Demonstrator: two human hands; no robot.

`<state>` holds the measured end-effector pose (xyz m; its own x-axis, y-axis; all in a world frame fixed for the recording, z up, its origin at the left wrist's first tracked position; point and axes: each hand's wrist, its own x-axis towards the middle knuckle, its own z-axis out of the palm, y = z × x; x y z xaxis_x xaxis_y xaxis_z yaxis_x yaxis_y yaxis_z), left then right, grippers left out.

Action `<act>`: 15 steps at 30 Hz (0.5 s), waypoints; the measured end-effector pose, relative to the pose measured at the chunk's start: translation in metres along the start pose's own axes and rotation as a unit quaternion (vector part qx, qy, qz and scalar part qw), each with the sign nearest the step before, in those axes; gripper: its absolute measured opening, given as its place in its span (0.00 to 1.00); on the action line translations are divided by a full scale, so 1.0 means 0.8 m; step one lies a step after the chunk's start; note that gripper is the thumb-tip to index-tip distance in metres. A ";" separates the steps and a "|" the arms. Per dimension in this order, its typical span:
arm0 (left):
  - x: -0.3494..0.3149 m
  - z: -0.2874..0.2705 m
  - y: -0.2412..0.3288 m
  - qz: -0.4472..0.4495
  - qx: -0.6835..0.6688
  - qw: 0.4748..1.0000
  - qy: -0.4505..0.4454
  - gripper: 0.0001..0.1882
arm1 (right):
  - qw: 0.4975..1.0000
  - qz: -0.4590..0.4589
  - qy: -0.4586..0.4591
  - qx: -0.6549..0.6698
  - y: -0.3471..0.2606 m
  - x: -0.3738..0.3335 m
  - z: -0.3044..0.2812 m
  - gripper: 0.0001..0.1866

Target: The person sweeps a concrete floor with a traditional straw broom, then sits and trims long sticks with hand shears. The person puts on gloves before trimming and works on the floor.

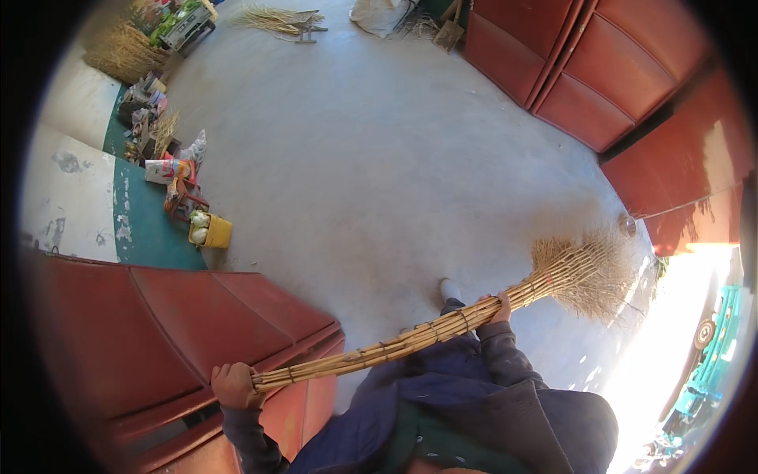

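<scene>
A long broom (410, 342) of bundled stalks, bound at several places along its handle, lies slantwise across the front of my body. My left hand (234, 385) is closed around the thin end of the handle, at the lower left. Farther up, my right hand (499, 308) grips the thicker part of the handle from beneath, its fingers partly hidden by the stalks. The bushy brush end (588, 272) fans out to the right, above the pale floor. Both forearms wear dark sleeves.
Red metal door panels stand at the left (189, 340) and the right (600, 71). A yellow container (212, 231) with pale green vegetables is by the left wall, near bags (170, 170). Loose stalks (272, 19) lie far off. A turquoise vehicle (707, 371) shows outside at right.
</scene>
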<state>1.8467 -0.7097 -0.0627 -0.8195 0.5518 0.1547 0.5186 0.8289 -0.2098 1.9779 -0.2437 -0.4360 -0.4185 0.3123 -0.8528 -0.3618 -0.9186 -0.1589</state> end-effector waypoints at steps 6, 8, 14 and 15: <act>-0.133 -0.048 0.037 -0.209 0.083 0.973 -0.050 0.09 | 0.980 0.111 -0.075 -0.146 0.052 0.022 0.106 0.14; -0.177 -0.063 0.056 -0.265 0.117 0.955 -0.065 0.10 | 0.965 0.183 -0.093 -0.163 0.095 0.030 0.140 0.15; -0.312 -0.128 0.094 -0.580 -0.163 0.664 -0.444 0.09 | 0.889 0.346 -0.188 -0.232 0.288 0.091 0.208 0.13; -0.294 -0.122 0.112 -0.594 -0.137 0.654 -0.449 0.09 | 0.874 0.360 -0.209 -0.251 0.322 0.109 0.219 0.13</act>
<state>2.1095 -0.7560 -0.0233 -0.4336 -0.6699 -0.6027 -0.6896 0.6772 -0.2567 1.7023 -0.4110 -0.4643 -0.6923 -0.4249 -0.5832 0.4878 -0.8712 0.0558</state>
